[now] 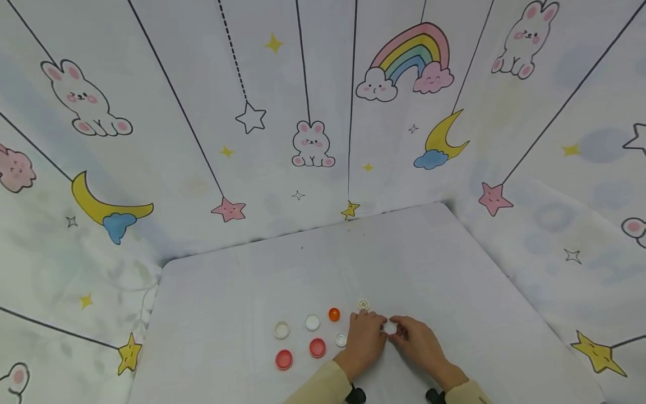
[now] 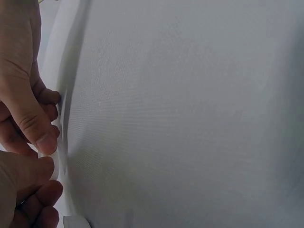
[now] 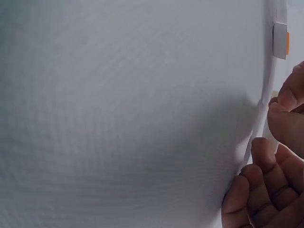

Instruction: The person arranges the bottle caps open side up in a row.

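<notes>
A small white bottle cap (image 1: 389,327) is pinched between the fingertips of both hands, just above or on the white tabletop. My left hand (image 1: 364,336) grips its left side, the back of the hand facing up. From the right, my right hand (image 1: 420,343) holds the cap with thumb and fingers. Both wrist views show the fingertips of the two hands close together, with the cap mostly hidden behind them. Close to the left hand lie a small clear-white cap (image 1: 341,340) and a pale cap with a yellowish centre (image 1: 363,304).
More caps lie left of the hands: an orange one (image 1: 334,314), a white one (image 1: 312,322), a cream ring-like one (image 1: 282,330) and two red ones, one nearer the hands (image 1: 317,348) and one farther left (image 1: 284,359). Patterned cloth walls (image 1: 272,185) border the table.
</notes>
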A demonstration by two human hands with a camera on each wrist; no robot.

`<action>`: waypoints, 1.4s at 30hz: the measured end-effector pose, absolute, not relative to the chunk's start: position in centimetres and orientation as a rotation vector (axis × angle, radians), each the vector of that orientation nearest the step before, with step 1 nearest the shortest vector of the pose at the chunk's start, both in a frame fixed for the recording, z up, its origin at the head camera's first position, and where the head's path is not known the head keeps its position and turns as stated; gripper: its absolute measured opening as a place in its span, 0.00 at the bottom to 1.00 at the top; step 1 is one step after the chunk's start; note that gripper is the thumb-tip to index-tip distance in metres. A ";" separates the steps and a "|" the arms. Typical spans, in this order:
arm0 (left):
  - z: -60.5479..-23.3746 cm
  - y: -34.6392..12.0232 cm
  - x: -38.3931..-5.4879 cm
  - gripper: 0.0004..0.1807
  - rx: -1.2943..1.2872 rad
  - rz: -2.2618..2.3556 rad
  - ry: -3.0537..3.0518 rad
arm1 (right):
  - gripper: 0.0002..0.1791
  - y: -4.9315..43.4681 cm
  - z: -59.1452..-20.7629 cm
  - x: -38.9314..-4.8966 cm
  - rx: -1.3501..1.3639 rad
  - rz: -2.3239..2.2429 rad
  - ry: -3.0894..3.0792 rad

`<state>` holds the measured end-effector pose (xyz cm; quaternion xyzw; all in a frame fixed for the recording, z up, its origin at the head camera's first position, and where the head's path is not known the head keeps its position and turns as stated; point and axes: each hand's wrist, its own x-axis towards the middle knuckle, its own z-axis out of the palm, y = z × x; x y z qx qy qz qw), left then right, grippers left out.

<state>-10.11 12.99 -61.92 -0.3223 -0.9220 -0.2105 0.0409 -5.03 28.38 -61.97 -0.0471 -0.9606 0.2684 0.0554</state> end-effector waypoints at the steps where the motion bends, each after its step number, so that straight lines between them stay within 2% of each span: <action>1: -62.1 13.0 -10.2 0.12 -0.987 -0.634 -2.825 | 0.20 28.3 -62.0 -5.1 -0.143 0.819 -2.923; 21: -61.7 12.4 -10.0 0.12 -0.971 -0.572 -2.849 | 0.19 27.7 -61.8 -5.4 -0.133 0.824 -2.965; 27: -61.5 12.2 -10.1 0.16 -0.981 -0.624 -2.877 | 0.25 27.8 -61.6 -5.6 -0.151 0.861 -2.990; 31: -61.5 12.0 -10.5 0.15 -0.959 -0.729 -2.877 | 0.29 27.9 -61.4 -5.7 -0.166 0.858 -2.991; 37: -61.5 11.3 -11.7 0.13 -0.898 -0.861 -2.837 | 0.25 27.7 -60.7 -6.3 -0.106 0.805 -2.921; 42: -61.1 10.4 -12.5 0.16 -0.867 -0.883 -2.873 | 0.22 27.5 -60.2 -6.8 -0.063 0.785 -2.906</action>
